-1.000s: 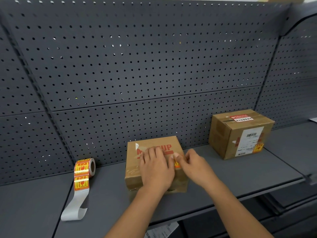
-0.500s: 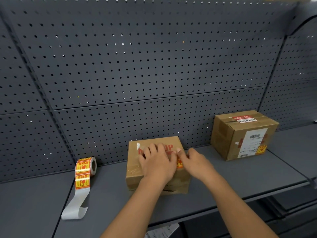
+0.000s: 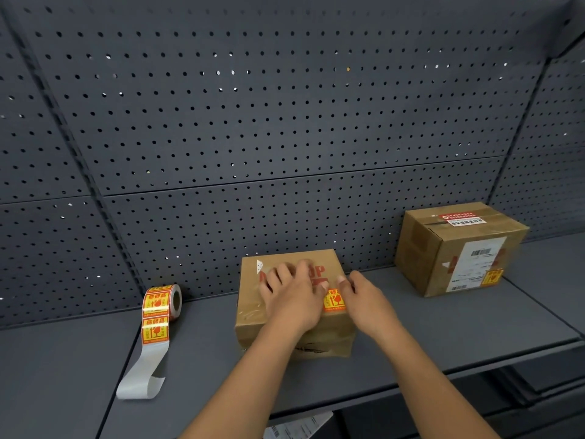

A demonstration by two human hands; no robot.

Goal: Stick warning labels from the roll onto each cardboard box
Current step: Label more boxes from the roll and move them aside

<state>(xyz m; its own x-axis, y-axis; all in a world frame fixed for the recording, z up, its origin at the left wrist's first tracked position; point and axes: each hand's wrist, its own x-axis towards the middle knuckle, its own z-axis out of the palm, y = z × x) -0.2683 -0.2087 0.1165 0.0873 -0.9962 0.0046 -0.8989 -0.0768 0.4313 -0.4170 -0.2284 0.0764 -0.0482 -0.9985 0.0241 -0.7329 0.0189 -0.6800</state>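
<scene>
cardboard box (image 3: 253,315), centre frame: left hand (image 3: 294,299) flat on top, right hand (image 3: 367,301) relaxed, empty, beside its warning label (image 3: 334,301).

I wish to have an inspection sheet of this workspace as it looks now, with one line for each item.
Surface: grey metal shelf, carrying both boxes and the roll.
Job's things: near brown cardboard box bears a yellow-red warning label on top; far brown cardboard box bears a second warning label on its front; label roll stands at the left, its bare backing strip trailing forward.
Clutter: white printed paper below the shelf edge.
Grips: left hand lies flat on the near box; right hand is at its right edge beside the label, holding nothing.
Cables: nothing seen.
Surroundings: grey perforated back panel.
</scene>
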